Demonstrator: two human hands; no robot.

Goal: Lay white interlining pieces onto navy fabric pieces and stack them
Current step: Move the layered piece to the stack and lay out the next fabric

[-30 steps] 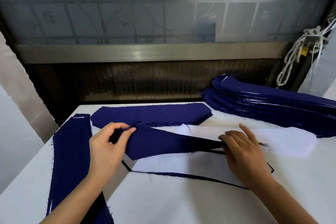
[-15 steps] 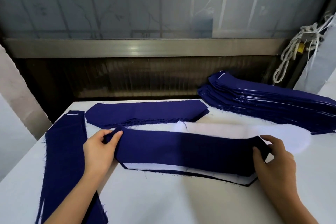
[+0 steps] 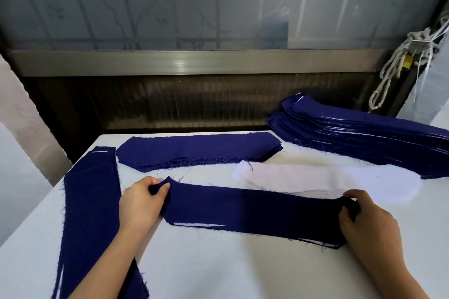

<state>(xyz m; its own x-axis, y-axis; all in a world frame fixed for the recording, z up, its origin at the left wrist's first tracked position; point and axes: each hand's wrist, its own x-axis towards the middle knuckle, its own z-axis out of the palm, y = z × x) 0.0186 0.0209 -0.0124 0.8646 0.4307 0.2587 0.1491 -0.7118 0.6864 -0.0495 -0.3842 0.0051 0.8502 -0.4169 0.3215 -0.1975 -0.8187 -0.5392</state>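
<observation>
A long navy fabric piece (image 3: 252,211) lies stretched across the table in front of me, on top of a thin stack whose white interlining edge (image 3: 194,225) peeks out below. My left hand (image 3: 141,204) pinches its left end. My right hand (image 3: 366,223) grips its right end. Behind it lies a pile of white interlining pieces (image 3: 328,181). Further back sits a flat stack of navy pieces (image 3: 196,150).
A tall pile of navy pieces layered with white (image 3: 364,138) sits at the back right. A long navy stack (image 3: 90,211) runs down the left side of the white table (image 3: 218,267). A knotted rope (image 3: 398,65) hangs by the window at right.
The navy piece, folded and half unfolded a second ago, is now spread flat over the white-topped stack. My right hand moved right to its end; my left hand still holds the left end.
</observation>
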